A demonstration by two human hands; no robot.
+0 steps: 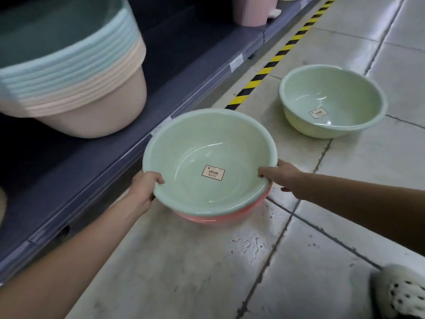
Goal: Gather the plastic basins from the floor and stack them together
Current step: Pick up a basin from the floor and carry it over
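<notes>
While both hands hold a nested pair of basins, one green basin waits on the floor.

Head view: the left hand (144,191) is closed on the rim of the held green basin (207,157) at its nine o'clock edge, thumb hooked over the lip; the right hand (279,174) clamps the rim at three o'clock. A pink basin (220,218) sits nested beneath it, only its lower wall showing. The loose green basin (331,100) stands upright on the tiled floor (299,261), at about one o'clock from the held pair and apart from it, just beside the striped tape (264,75). It lies nearer the right hand, so I judge the stack needs carrying forward and right to reach it.
</notes>
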